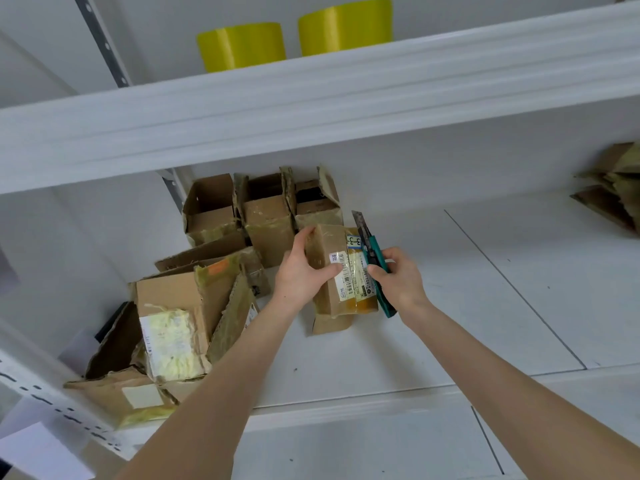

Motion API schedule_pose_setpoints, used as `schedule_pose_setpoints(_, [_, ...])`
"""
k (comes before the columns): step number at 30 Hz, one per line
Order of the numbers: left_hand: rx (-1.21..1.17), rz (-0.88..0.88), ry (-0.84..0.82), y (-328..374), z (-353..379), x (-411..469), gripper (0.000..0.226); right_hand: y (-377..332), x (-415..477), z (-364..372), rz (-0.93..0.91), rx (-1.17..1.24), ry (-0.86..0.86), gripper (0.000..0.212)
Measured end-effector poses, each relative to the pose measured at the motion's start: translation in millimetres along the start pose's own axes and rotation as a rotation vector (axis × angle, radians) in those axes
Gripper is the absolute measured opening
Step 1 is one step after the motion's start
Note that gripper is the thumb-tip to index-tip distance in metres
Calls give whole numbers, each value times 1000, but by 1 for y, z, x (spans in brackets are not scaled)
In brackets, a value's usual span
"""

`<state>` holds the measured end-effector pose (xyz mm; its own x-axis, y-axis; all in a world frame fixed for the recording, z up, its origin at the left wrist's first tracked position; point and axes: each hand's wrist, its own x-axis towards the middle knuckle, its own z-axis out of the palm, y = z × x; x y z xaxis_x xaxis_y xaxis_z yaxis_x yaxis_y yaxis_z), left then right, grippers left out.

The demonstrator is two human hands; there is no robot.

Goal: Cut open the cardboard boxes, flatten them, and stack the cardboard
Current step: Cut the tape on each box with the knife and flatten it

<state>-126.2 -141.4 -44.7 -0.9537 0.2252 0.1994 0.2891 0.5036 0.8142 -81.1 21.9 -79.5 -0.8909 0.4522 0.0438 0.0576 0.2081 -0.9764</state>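
Observation:
A small brown cardboard box (pixel 334 299) with white labels and yellowed tape stands on the white shelf (pixel 450 306). My left hand (pixel 304 268) grips its left side and top edge. My right hand (pixel 398 275) holds a green utility knife (pixel 375 268) against the box's right side, with the blade (pixel 358 221) extended and pointing up and away from me. Several opened cardboard boxes (pixel 242 209) stand in a row behind. Nearer to me on the left lie more torn boxes (pixel 173 317).
An upper shelf (pixel 311 98) overhangs the workspace and carries two yellow-green pots (pixel 242 46). A pile of flattened cardboard (pixel 616 188) rests at the far right of the shelf. A perforated metal upright (pixel 52 400) runs along the lower left.

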Motion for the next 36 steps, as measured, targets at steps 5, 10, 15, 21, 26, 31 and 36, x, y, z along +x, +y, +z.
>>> schedule_pose_setpoints(5, [-8, 74, 7, 1, 4, 1, 81, 1, -3, -2, 34, 9, 11, 11])
schedule_pose_setpoints(10, [116, 41, 26, -19, 8, -3, 84, 6, -11, 3, 98, 53, 1, 8])
schedule_pose_setpoints(15, [195, -1, 93, -28, 5, -3, 82, 18, -24, 10, 81, -68, -77, 11])
schedule_pose_setpoints(21, [435, 200, 166, -22, 0, -1, 64, 12, -38, 10, 4, -161, -68, 22])
schedule_pose_setpoints(26, [466, 240, 147, -18, 3, 1, 58, 10, -58, -8, -241, -385, 59, 39])
schedule_pose_setpoints(31, [499, 233, 123, -10, 9, 0, 57, 3, -60, -10, -413, -658, 113, 40])
schedule_pose_setpoints(36, [535, 219, 128, -6, 11, -1, 57, 0, -55, -4, -431, -871, 119, 35])
